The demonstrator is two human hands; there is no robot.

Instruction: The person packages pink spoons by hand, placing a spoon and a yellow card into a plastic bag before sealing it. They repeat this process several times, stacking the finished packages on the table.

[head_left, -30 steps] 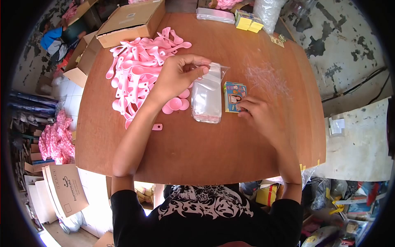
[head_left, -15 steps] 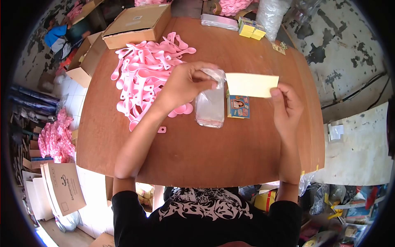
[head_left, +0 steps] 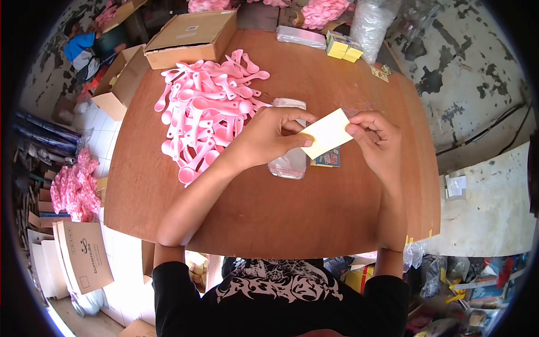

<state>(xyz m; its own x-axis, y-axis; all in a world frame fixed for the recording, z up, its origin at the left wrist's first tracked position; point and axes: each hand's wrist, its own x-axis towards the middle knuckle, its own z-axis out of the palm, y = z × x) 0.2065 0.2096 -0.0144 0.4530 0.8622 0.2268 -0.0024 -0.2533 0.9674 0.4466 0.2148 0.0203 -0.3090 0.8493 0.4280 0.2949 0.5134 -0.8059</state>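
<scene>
A pale yellow card is held between both hands above the table. My left hand pinches its left edge, thumb in front. My right hand grips the upper right corner between thumb and fingers. Faint clear plastic shows just behind the card. Below my left hand lies a stack of clear plastic bags, partly covered. A blue printed card stack shows beneath the yellow card, mostly hidden. To the left is a heap of pink spoons.
A closed cardboard box stands at the table's back left. At the back right are a plastic pack, yellow card bundles and a large clear plastic roll. A person is at the far left.
The yellow card has moved down and tilted, its right end raised. My left hand has moved down and right onto the card; the crumpled clear bag no longer shows in its fingers.
</scene>
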